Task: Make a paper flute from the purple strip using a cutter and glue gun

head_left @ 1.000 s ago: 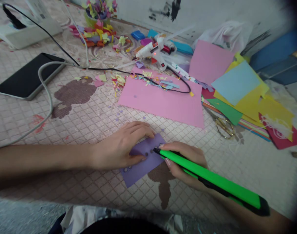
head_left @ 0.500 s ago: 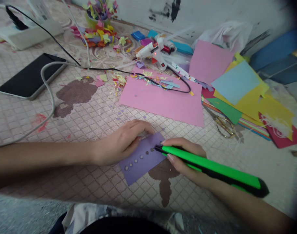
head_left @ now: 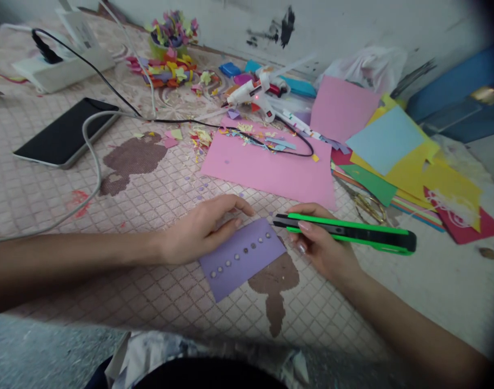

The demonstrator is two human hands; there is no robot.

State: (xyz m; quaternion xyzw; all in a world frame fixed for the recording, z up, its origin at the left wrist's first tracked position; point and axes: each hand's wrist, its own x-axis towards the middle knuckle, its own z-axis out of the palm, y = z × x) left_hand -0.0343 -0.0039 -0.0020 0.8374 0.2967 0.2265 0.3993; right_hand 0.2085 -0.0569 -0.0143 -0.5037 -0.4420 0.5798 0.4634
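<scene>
Patterned tablecloth [head_left: 161, 189] over the table, pale wall [head_left: 352, 32] behind, lots of paper clutter at the back.

Head view, the only feed at my end. Person's left hand [head_left: 204, 224]: fingers curved, thumb apart from them, nothing gripped. Right hand [head_left: 322, 240]: closed round a green-and-black utility knife [head_left: 364, 235], tip pointing left. Can't tell from here if the blade is out.

Risks, my read: the purple card [head_left: 247, 265] looks barely pinned, so it could slide or twist if the knife pressed on it. Left thumb and fingers sit on the side the tip faces; a slip that way could nick them, if any blade is exposed. I'd also flag the glue gun [head_left: 242, 93], red light on, lying near loose paper scraps [head_left: 247, 129]; a tug on its black cord [head_left: 301, 154] could drag it.

Position: card lies tilted on the cloth between the hands, its upper-left edge along the left palm and thumb; contact unclear to me. Knife tip is just beside the card's upper right corner, apart from the row of round marks [head_left: 246, 250].
</scene>
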